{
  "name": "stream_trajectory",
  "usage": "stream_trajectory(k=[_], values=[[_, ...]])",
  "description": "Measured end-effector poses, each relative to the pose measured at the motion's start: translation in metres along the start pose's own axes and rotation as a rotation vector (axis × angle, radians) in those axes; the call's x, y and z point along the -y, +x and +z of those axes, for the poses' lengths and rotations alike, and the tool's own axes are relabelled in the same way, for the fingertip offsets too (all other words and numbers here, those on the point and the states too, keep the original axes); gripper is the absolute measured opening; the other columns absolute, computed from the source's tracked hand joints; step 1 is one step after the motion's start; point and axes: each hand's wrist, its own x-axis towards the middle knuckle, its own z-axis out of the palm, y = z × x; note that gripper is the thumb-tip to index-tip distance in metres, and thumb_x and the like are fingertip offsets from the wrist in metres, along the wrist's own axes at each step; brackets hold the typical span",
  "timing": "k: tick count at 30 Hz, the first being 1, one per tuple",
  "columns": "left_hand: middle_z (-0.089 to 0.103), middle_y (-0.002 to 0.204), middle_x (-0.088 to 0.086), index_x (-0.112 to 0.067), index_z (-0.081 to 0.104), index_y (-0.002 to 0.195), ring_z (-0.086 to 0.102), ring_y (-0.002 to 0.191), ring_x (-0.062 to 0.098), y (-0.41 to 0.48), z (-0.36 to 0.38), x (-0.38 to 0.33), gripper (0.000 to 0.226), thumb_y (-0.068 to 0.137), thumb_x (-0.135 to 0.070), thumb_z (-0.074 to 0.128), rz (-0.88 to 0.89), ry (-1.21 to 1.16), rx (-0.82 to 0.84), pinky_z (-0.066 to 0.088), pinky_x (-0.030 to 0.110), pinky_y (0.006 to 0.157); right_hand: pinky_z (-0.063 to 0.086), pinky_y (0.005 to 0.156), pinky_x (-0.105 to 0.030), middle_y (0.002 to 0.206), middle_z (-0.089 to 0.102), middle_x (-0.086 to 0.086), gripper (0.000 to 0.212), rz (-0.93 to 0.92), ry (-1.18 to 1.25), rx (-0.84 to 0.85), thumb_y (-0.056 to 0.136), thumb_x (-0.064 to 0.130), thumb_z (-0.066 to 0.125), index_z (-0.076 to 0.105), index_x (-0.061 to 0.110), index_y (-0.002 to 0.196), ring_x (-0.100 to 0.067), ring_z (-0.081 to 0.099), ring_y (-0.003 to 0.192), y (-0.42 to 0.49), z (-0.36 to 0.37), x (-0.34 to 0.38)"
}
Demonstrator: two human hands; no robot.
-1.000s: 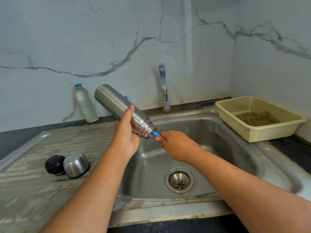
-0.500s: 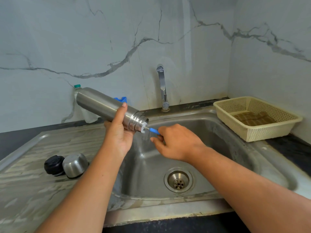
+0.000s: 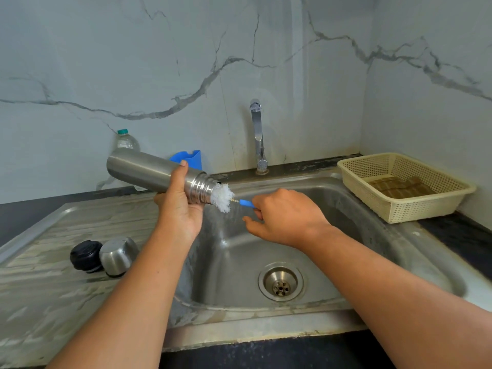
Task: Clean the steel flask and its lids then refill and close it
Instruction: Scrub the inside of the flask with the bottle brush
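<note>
Above the sink (image 3: 234,262): steel flask (image 3: 143,169), ribbed neck, white brush (image 3: 222,197) protruding.

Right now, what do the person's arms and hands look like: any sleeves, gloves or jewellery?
The left hand and right hand are ungloved, and no ring, watch or bracelet shows. No sleeve is in view on either forearm up to the frame's edge.

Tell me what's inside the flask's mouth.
White brush bristles fill the flask mouth; the right hand holds the blue handle. Anything deeper inside is hidden.
</note>
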Motion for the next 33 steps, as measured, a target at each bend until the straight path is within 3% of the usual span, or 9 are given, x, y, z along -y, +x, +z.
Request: stream_trajectory(k=[5, 11, 16, 21, 25, 31, 33], values=[[0.066, 0.12, 0.017, -0.006, 0.043, 0.148, 0.073, 0.094, 0.028, -0.021, 0.011, 0.028, 0.092, 0.071, -0.021, 0.092, -0.036, 0.117, 0.011, 0.062, 0.044, 0.073, 0.042, 0.059, -0.033, 0.068, 0.046, 0.005, 0.029, -0.006, 0.04, 0.007, 0.095, 0.042, 0.055, 0.039, 0.026, 0.076, -0.025, 0.055, 0.069, 0.004, 0.005, 0.004], [0.066, 0.124, 0.016, -0.007, 0.041, 0.148, 0.074, 0.086, 0.027, -0.004, 0.005, 0.0, 0.109, 0.057, -0.03, 0.096, 0.015, 0.068, -0.009, 0.061, 0.043, 0.07, 0.041, 0.06, -0.033, 0.066, 0.044, 0.005, 0.035, 0.011, -0.017, 0.0, 0.095, 0.038, 0.052, 0.034, 0.024, 0.069, -0.028, 0.053, 0.068, 0.001, 0.003, -0.008], [0.067, 0.122, 0.019, -0.005, 0.043, 0.146, 0.074, 0.092, 0.028, -0.022, 0.008, 0.022, 0.083, 0.079, -0.022, 0.089, -0.042, 0.155, -0.001, 0.062, 0.044, 0.073, 0.045, 0.062, -0.034, 0.072, 0.047, 0.002, 0.022, -0.001, 0.021, 0.026, 0.094, 0.034, 0.055, 0.04, 0.026, 0.08, -0.027, 0.054, 0.071, 0.006, 0.005, 0.008], [0.066, 0.12, 0.014, -0.007, 0.041, 0.147, 0.075, 0.089, 0.027, -0.005, 0.007, 0.001, 0.091, 0.073, -0.025, 0.092, 0.003, 0.063, 0.003, 0.062, 0.043, 0.075, 0.041, 0.057, -0.032, 0.068, 0.048, 0.003, 0.036, 0.027, -0.011, 0.036, 0.095, 0.038, 0.055, 0.035, 0.025, 0.068, -0.026, 0.055, 0.067, -0.002, -0.001, -0.012], [0.063, 0.12, 0.015, -0.007, 0.04, 0.151, 0.07, 0.096, 0.03, -0.019, 0.006, 0.012, 0.111, 0.059, -0.037, 0.096, -0.03, 0.137, 0.028, 0.06, 0.041, 0.073, 0.044, 0.058, -0.033, 0.071, 0.051, 0.0, 0.029, -0.005, 0.018, 0.032, 0.092, 0.035, 0.055, 0.038, 0.024, 0.071, -0.028, 0.056, 0.069, 0.006, 0.005, 0.007], [0.07, 0.127, 0.015, -0.007, 0.049, 0.146, 0.074, 0.101, 0.028, -0.012, 0.011, -0.002, 0.112, 0.051, -0.04, 0.098, -0.008, 0.037, 0.047, 0.062, 0.047, 0.082, 0.048, 0.059, -0.035, 0.067, 0.05, 0.002, 0.033, 0.008, 0.016, 0.005, 0.093, 0.036, 0.055, 0.036, 0.024, 0.069, -0.029, 0.058, 0.069, -0.002, 0.0, -0.013], [0.07, 0.123, 0.014, -0.006, 0.053, 0.142, 0.075, 0.096, 0.027, -0.017, 0.009, -0.003, 0.098, 0.061, -0.041, 0.096, 0.004, 0.039, 0.048, 0.062, 0.044, 0.08, 0.049, 0.06, -0.035, 0.067, 0.049, 0.002, 0.032, -0.009, 0.013, -0.014, 0.094, 0.036, 0.054, 0.037, 0.025, 0.07, -0.029, 0.058, 0.069, 0.0, 0.002, -0.009]])
